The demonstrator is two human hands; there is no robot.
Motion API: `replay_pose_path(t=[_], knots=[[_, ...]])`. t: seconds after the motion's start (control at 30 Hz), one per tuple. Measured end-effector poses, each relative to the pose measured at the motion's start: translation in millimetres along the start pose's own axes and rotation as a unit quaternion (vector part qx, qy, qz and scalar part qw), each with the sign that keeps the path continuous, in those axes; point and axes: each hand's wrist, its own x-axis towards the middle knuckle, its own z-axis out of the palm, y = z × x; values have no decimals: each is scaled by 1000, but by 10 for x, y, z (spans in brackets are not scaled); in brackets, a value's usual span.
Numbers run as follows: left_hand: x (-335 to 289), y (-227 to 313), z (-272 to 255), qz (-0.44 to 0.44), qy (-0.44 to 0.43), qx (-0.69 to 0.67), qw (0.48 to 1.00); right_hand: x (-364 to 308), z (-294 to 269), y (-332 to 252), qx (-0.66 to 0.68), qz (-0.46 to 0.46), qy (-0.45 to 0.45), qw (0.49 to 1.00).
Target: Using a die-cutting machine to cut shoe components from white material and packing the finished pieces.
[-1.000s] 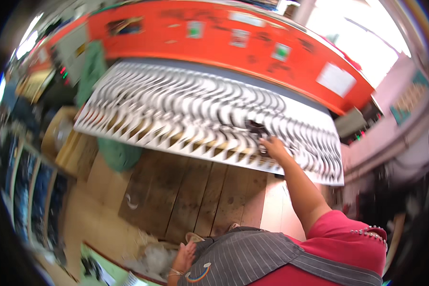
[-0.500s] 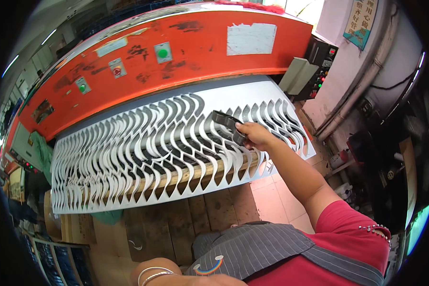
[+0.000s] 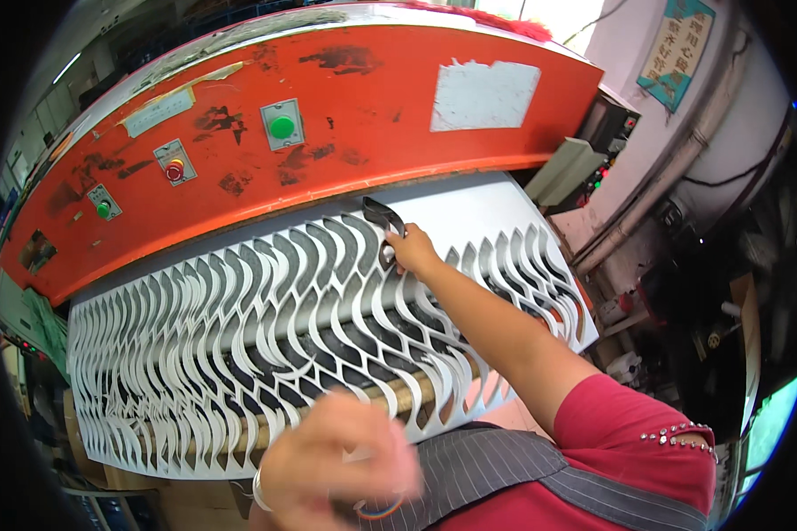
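My right hand (image 3: 412,251) grips a dark, curved cutting die (image 3: 379,212), its fingers closed around the near end. The die stands at the edge of the uncut part of a large white sheet (image 3: 474,205), beside the last of the upper row of wavy holes. Much of the sheet is cut into rows of S-shaped openings with thin white strips between them; some strips near the front hang loose. My left hand (image 3: 341,460) is raised in front of my apron, over the sheet's near edge. Motion smears its fingers, and nothing plainly shows in them.
Behind the sheet stands a wide orange press (image 3: 372,115) with green buttons (image 3: 282,127) and a red knob (image 3: 174,169). A dark control box (image 3: 609,124) is at its right end. A wooden bar (image 3: 407,396) runs beneath the sheet's front part. Pipes run along the right wall.
My right hand has carried the cutting die left and away from me, to the end of the upper row. My left hand has risen into view. The whole view has shifted closer to the sheet.
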Motion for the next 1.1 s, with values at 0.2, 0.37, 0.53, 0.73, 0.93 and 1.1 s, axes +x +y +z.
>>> replay_pose_path(t=[0.2,0.37,0.53,0.73,0.93,1.1], knots=[[-279,-1574,-637,-349,75,313,880,218,-167,-21,-30,-50,50,997],[-621,-2723,-801,-410,66,513,751,565,-944,89,8,-47,26,999],[-337,-3200,-605,-394,99,585,702,872,-2568,73,-14,-119,136,983],[-327,-3411,-442,-401,174,596,673,1669,-4448,701,-76,-211,372,901],[-208,-3424,-286,-453,183,611,623,2296,-5846,760,-132,-261,532,795],[618,-3342,39,-557,178,554,592,2936,-6426,737,-177,-213,552,786]])
